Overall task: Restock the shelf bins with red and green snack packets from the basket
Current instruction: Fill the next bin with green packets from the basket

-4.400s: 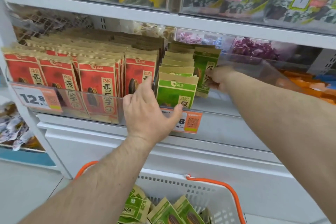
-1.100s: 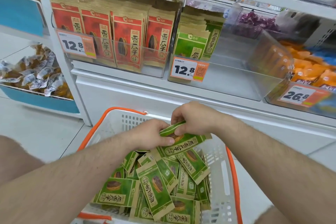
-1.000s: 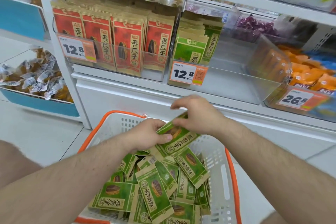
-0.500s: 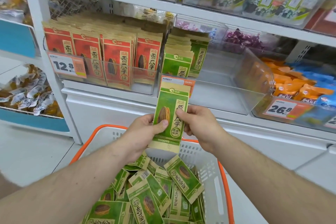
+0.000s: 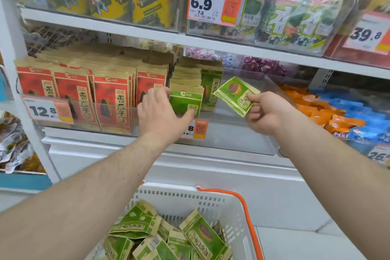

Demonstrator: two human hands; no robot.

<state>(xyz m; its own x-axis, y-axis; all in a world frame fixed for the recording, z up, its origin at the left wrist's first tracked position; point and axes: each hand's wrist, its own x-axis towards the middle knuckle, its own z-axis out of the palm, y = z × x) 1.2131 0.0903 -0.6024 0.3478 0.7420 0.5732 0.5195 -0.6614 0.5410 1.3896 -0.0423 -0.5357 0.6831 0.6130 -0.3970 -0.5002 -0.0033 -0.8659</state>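
My right hand (image 5: 266,113) pinches the lower end of a green snack packet (image 5: 234,93), holding it tilted over the clear bin (image 5: 242,112) on the middle shelf. Two rows of green packets (image 5: 186,96) stand at the bin's left end. My left hand (image 5: 161,112) reaches over the bin's front wall, fingers spread, thumb against the front green packet. Red packets (image 5: 76,91) fill the bin to the left. Below, the white basket (image 5: 196,198) with an orange handle holds several loose green packets (image 5: 166,236).
Orange and blue packets (image 5: 341,118) lie in the bin to the right. Price tags (image 5: 47,110) hang on the bin fronts. The upper shelf (image 5: 147,31) carries seaweed packs close above. Wrapped sweets (image 5: 12,150) fill a bin at lower left.
Both hands rose from in front of the basket to the shelf. My left hand let go of the green packet and went to the front row; my right hand carried the packet over the bin.
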